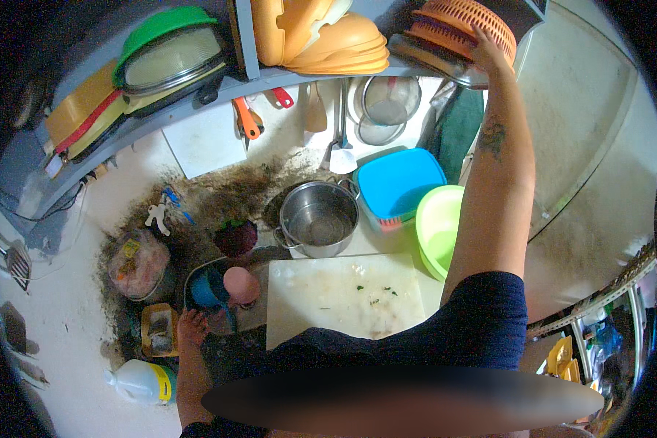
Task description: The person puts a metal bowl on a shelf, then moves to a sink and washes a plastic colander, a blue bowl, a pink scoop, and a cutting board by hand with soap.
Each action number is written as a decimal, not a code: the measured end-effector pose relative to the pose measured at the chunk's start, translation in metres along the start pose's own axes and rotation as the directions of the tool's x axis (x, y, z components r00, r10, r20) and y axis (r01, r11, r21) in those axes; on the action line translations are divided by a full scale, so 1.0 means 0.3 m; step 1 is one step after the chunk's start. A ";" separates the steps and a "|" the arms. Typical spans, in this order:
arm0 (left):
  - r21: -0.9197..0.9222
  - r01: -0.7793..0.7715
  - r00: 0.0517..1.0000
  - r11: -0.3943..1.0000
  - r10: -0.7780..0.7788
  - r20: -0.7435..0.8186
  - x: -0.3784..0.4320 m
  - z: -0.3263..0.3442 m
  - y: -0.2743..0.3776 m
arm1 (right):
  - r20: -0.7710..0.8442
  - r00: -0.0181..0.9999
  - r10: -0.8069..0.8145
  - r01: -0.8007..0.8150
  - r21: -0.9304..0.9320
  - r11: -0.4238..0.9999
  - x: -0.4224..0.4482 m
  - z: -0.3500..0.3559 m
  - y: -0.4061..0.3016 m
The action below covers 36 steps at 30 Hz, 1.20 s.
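Observation:
High at the upper right, my right hand (487, 52) touches a stack of orange plastic baskets (471, 22) on the shelf; whether its fingers grip a rim is unclear. A clear tray-like container (443, 60) lies beneath the baskets. My left hand (193, 327) rests at the near edge of the sink, fingers spread, holding nothing visible. Beside it are a blue dipper (208, 287) and a pink cup (241, 285). Between the hands stand a steel pot (319, 219), a white cutting board (345, 295) with green bits, a blue-lidded container (399, 180) and a light green basin (441, 230).
Overhead runs a grey shelf (306, 74) with orange plastic ware (339, 46) and a green-rimmed strainer (169, 55). Spatulas (342, 159) and sieves (391, 101) hang below. A plastic jug (142, 381) stands left, near a yellow tub (160, 330).

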<state>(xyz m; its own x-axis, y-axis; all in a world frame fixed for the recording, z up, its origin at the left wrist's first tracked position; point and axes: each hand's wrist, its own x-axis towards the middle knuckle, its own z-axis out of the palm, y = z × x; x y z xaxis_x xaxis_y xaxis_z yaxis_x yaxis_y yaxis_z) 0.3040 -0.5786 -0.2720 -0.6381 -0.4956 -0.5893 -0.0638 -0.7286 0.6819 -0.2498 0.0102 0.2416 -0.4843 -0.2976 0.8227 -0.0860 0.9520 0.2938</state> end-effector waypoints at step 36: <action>0.766 -0.186 0.962 0.615 -0.044 0.269 0.830 -0.285 -0.450 | -0.292 0.767 -0.571 0.369 0.929 0.020 -0.762 -0.513 -2.363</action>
<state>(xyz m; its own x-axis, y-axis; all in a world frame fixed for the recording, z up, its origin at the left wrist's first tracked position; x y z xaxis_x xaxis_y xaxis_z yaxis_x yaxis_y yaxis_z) 0.2192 -0.6440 -0.5478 -0.8176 -0.3176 -0.4803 -0.5083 0.0061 0.8612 0.0558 -0.6077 -0.0798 -0.0679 -0.7928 0.6056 -0.9895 -0.0243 -0.1427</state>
